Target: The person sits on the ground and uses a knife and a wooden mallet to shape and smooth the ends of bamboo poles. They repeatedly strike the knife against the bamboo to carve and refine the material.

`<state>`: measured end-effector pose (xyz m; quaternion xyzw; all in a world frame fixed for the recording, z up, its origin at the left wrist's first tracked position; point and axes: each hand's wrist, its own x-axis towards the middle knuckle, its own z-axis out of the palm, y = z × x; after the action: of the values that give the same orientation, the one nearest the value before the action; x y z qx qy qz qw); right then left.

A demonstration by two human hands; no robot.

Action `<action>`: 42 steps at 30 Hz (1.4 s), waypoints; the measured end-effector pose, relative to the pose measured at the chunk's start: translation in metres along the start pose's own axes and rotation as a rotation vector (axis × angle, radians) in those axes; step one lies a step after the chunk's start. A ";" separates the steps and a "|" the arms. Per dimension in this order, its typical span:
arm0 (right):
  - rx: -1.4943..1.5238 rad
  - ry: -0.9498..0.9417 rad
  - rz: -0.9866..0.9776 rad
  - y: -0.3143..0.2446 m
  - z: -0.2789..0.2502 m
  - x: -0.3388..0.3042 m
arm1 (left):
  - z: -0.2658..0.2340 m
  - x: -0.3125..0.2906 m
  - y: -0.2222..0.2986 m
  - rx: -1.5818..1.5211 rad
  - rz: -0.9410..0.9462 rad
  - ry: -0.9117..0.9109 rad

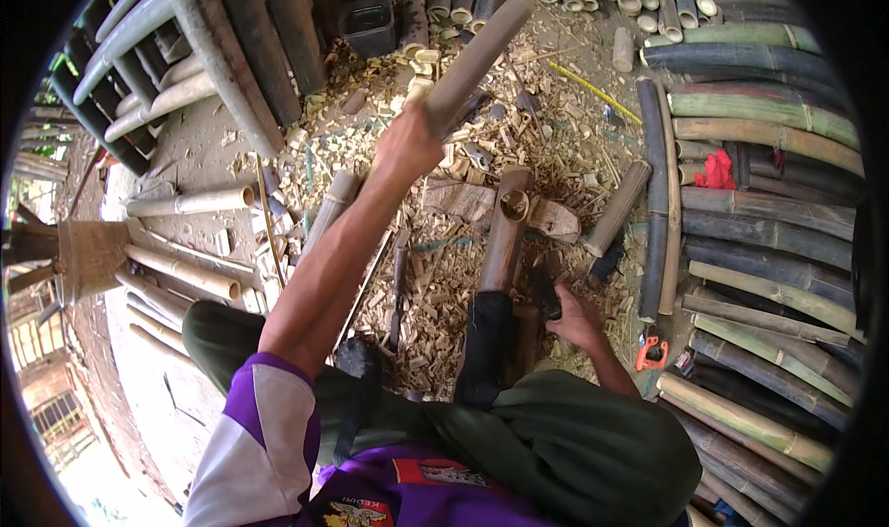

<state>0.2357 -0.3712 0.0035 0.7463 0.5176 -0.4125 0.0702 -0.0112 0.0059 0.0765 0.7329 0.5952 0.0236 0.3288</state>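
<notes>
Chip-strewn brown earthen floor [567, 38], bamboo work

Dark and green round bamboo poles [769, 219] along right edge. Grey-brown cylindrical wooden stick [486, 55] over far half; left grip [407, 143] clamped on its near end. Brown holed bamboo tube [498, 254] mid-floor. Right grip [576, 321] touching blackish object [544, 288]; can't tell if clamped.

The left arm [319, 268] stretches far forward, its forearm slanting up and to the right; the left grip [410, 141] is curled tight like a fist, well ahead of the body. The right forearm [611, 368] slants up and leftward, less of it in view; the right grip [579, 319] sits lower and nearer the body, its fingers partly bent; how tightly they curl is hard to make out.
</notes>
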 end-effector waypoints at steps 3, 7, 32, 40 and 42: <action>0.690 -0.087 -0.064 -0.021 -0.040 -0.032 | 0.029 -0.031 -0.045 0.211 0.078 0.148; 1.478 -0.263 -0.202 -0.075 -0.055 -0.022 | 0.053 -0.118 -0.015 -0.012 0.327 -0.360; 1.977 -0.360 0.269 -0.158 -0.072 0.069 | 0.005 -0.105 0.008 0.213 0.063 -0.835; 1.020 -0.063 0.229 -0.118 -0.075 0.075 | 0.113 -0.212 0.064 -0.280 -0.356 -0.568; 0.967 0.010 0.135 -0.121 -0.070 0.066 | 0.103 -0.214 0.047 -0.285 -0.276 -0.558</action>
<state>0.1820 -0.2317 0.0426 0.7275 0.2175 -0.5964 -0.2603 0.0111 -0.2339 0.0963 0.5701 0.5666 -0.1398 0.5782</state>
